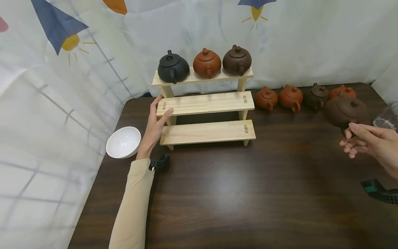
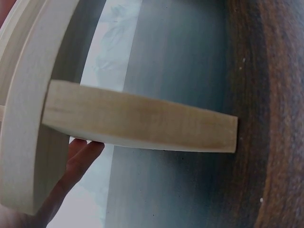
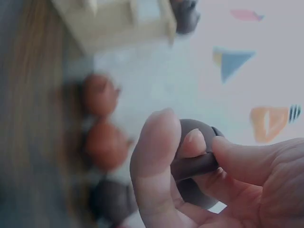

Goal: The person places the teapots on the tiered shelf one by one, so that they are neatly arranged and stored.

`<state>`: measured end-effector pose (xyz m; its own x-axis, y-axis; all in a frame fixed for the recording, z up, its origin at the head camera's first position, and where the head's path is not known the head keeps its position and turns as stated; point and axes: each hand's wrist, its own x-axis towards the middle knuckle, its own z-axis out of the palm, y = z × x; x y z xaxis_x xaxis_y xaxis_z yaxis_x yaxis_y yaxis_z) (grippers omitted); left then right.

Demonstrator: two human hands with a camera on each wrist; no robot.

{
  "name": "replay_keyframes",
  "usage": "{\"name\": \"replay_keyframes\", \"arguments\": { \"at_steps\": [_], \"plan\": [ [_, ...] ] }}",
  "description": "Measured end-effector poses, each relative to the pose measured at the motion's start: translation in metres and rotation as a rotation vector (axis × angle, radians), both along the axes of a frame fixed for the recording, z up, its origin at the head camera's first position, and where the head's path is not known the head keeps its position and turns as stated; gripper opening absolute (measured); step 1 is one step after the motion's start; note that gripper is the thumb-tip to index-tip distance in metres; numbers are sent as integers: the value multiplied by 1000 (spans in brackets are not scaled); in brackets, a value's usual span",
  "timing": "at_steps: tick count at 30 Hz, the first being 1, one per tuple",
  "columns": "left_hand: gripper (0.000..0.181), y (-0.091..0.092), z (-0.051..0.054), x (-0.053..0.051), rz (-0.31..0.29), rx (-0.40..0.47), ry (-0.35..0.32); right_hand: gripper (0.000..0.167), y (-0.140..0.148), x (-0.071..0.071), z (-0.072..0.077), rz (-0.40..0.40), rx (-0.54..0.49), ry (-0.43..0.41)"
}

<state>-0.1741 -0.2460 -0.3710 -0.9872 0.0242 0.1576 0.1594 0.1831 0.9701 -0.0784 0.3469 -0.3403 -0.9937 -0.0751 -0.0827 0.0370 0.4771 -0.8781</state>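
Observation:
My right hand (image 1: 370, 140) pinches a dark brown teapot (image 1: 346, 110) by its handle, raised at the right in front of the small teapots. In the right wrist view, thumb and fingers wrap the handle of that teapot (image 3: 192, 126). My left hand (image 1: 155, 126) grips the left end of a three-step wooden stand (image 1: 206, 103), thumb on the middle step. The left wrist view shows its fingers (image 2: 83, 159) behind the stand's leg (image 2: 142, 121). On the top step sit a black teapot (image 1: 174, 67), a reddish-brown teapot (image 1: 207, 64) and a brown teapot (image 1: 237, 60).
Right of the stand, a row of smaller teapots lines the back edge: two reddish ones (image 1: 266, 98), a dark one (image 1: 316, 97) and an orange-red one (image 1: 342, 91). A white bowl (image 1: 123, 142) stands at the left edge. Something clear (image 1: 387, 116) lies far right.

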Motion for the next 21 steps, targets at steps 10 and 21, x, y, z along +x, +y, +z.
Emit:
{"name": "replay_keyframes", "arguments": {
  "at_steps": [10, 21],
  "plan": [
    [73, 1, 0, 2, 0, 19, 9, 32, -97, -3, 38, 262, -170, 53],
    [73, 1, 0, 1, -9, 22, 20, 40, -203, -33, 64, 510, -298, -21]
  ]
}}
